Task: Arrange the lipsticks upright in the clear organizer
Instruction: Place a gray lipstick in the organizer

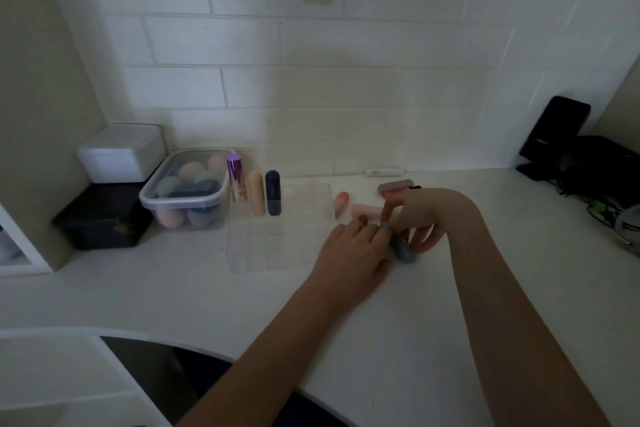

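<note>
Lying on the tabletop [450, 288], a grey-blue lipstick [403, 248] was gripped by both the left hand [349, 246] and right hand [420, 215]; upright placement in the clear organizer [277, 236] was judged next.

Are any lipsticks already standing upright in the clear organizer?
Yes, three stand upright along the clear organizer's back row: a purple lipstick, a peach lipstick and a dark navy lipstick.

white counter [450, 340] | clear organizer [277, 236] | sponge tub [187, 191] | loose lipsticks [367, 210]
</note>
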The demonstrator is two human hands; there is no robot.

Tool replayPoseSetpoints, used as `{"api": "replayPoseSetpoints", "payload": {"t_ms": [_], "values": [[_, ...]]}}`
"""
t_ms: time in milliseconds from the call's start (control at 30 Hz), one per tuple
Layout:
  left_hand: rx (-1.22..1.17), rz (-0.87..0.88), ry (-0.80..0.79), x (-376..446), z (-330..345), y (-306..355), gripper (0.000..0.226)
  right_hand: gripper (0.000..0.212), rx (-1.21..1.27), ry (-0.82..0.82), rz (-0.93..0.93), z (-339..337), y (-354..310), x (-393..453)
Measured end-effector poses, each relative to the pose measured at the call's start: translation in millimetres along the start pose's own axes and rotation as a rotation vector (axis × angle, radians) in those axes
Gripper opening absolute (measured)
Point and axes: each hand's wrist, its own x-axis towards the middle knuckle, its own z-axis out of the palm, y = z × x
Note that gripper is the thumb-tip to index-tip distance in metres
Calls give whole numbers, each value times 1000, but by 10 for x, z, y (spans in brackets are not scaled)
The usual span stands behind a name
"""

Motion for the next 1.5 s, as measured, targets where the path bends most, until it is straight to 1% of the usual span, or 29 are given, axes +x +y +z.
{"api": "replayPoseSetpoints", "payload": {"t_ms": [67,167,267,333,367,433,533,633,700,767,833,867,967,1033,1167,1267,1367,1500], "values": [[-48,-41,39,17,-29,23,35,23,106,11,-41,-38,16,-20],[-186,-145,120,50,-97,25,40,17,275,47,-152,-80,14,-29],[-331,-236,194,39,-98,-17,46,17,400,29,-233,-99,-1,-29],[-418,-293,186,17,-101,-38,41,19,489,13,-289,-112,4,-32],[-434,-316,187,9,-105,-44,35,19,531,15,-321,-118,2,-39],[-475,-368,217,11,-122,-43,28,19,628,38,-391,-130,-13,-54],[-586,-515,372,27,-187,-44,30,19,783,94,-503,-104,-82,-62],[-583,-655,550,38,-239,-73,26,19,853,191,-606,-17,-216,-44],[-588,-700,644,41,-262,-93,24,20,915,280,-661,77,-360,-27],[-534,-790,739,39,-275,-130,25,22,960,414,-716,209,-531,2],[-455,-890,802,30,-278,-158,25,23,951,543,-772,358,-686,40],[-435,-908,820,20,-280,-166,26,22,937,586,-805,429,-746,59],[-414,-884,842,-22,-282,-179,31,23,823,651,-917,567,-830,116],[-405,-871,830,-41,-279,-185,32,22,753,649,-944,606,-844,154],[-394,-888,799,-37,-273,-180,30,18,714,642,-897,623,-839,232],[-392,-888,797,-32,-272,-184,29,13,667,618,-897,645,-830,274],[-393,-850,774,-39,-272,-182,26,20,543,570,-875,658,-826,314],[-356,-723,722,-39,-251,-143,18,33,488,490,-839,642,-792,329]]}}
